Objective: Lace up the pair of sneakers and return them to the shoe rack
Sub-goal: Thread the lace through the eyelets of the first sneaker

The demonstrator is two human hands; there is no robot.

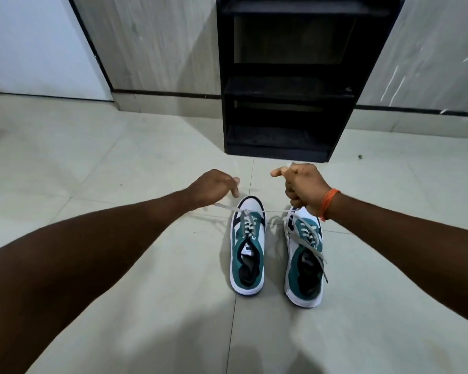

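Observation:
Two teal, white and navy sneakers stand side by side on the floor, toes pointing away from me. The left sneaker (247, 247) has a grey lace (247, 214) pulled taut out to both sides from its front eyelets. My left hand (214, 188) pinches one end of that lace, just left of the toe. My right hand (304, 187), with an orange thread on the wrist, is fisted around the other end above the toe of the right sneaker (304, 261). The right sneaker's lace lies loose across its tongue and side.
A black shoe rack (284, 85) with open shelves stands against the marbled wall, just beyond the sneakers. The floor is pale tile. A white door panel (35, 44) is at the far left. A small dark speck (360, 157) lies on the floor right of the rack.

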